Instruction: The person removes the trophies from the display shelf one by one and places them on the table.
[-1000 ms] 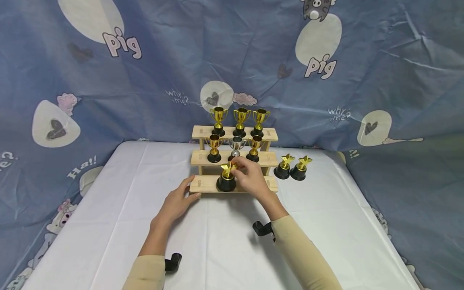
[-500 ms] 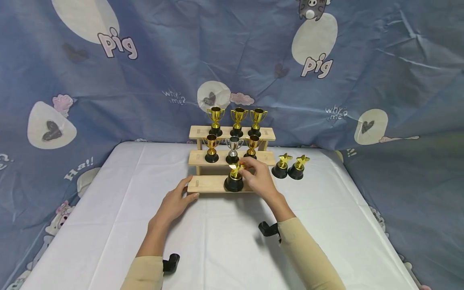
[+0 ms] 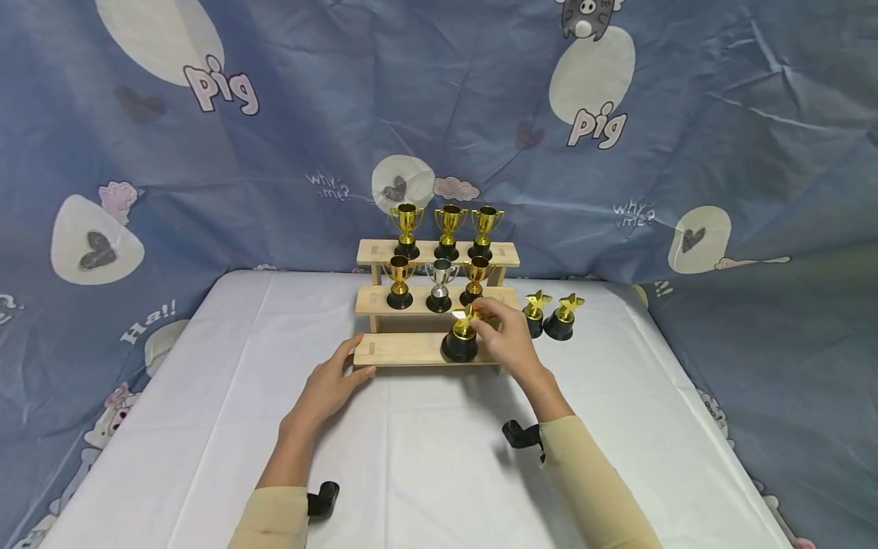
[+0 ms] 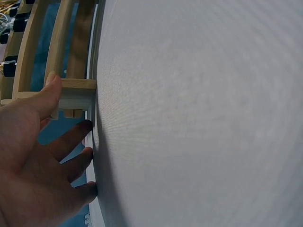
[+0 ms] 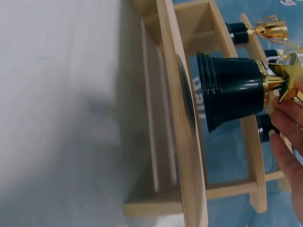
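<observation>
My right hand pinches a gold star trophy by its star. The trophy's black base is at the right half of the lowest board of a wooden three-step shelf; whether it touches the board I cannot tell. In the right wrist view the star trophy fills the middle, with fingertips at the star. My left hand is at the left end of that board. The left wrist view shows the left hand with its thumb against the shelf's end and its other fingers spread.
Two more star trophies stand on the white table, right of the shelf. Its middle board carries two gold cups and a silver cup trophy; several gold cup trophies line the top. A blue patterned cloth hangs behind.
My right hand has moved the star trophy rightward along the lowest board, from near its middle to its right half. The left hand stays at the shelf's left end. The view has shifted slightly.
</observation>
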Demonstrator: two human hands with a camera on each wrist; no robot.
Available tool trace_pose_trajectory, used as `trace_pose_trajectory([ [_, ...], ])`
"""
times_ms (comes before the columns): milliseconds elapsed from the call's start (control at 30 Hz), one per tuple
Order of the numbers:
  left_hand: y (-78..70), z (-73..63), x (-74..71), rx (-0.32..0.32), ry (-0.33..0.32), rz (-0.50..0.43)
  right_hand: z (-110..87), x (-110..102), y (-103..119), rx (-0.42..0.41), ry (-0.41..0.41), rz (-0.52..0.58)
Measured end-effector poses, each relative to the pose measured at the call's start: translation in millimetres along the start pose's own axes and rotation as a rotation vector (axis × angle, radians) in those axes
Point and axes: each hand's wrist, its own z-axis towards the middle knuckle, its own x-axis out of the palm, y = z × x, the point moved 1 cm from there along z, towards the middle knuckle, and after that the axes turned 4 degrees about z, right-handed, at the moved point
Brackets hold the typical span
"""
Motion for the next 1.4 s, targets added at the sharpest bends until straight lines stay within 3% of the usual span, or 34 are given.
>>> trace_pose_trajectory([
  [200,-2.1,-0.1,0.4,-0.007,0.0,0.002,-2.2,-10.5,-5.1,-0.006,-0.027,0.001],
  [867,-2.4,0.4,-0.8,-0.017,0.017,-0.004,-13.6,-47.3,-26.7,0.114,-0.098,-0.023],
  [1400,-1.9,1.6,0.1,-0.016,0.019,-0.005,-18.5,-71.0,-39.2,0.121,-0.155,-0.068],
])
